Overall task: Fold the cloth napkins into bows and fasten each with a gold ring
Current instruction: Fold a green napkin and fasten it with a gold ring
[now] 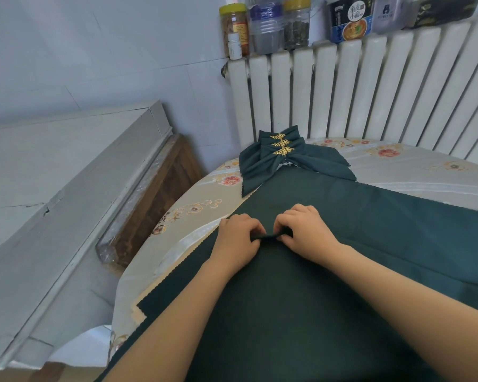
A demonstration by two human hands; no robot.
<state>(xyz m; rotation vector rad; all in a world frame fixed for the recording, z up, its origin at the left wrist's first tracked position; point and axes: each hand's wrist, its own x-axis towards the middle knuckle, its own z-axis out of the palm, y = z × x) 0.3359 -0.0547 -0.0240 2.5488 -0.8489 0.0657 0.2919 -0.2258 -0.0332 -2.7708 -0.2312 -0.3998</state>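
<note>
A: Napkin (pixel 342 244), dark green, lies flat across the desk (pixel 193 238). State of each grip?

B: Left hand (pixel 239 239) and right hand (pixel 305 228) both pinch one raised pleat at mid-cloth, fingers curled, knuckles up.

A: Edges and room?

B: Scalloped left edge runs near the desk rim; finished bows (pixel 276 158) with gold rings (pixel 283 151) sit beyond. Near edge is cut off; fingertips are hidden.
</note>
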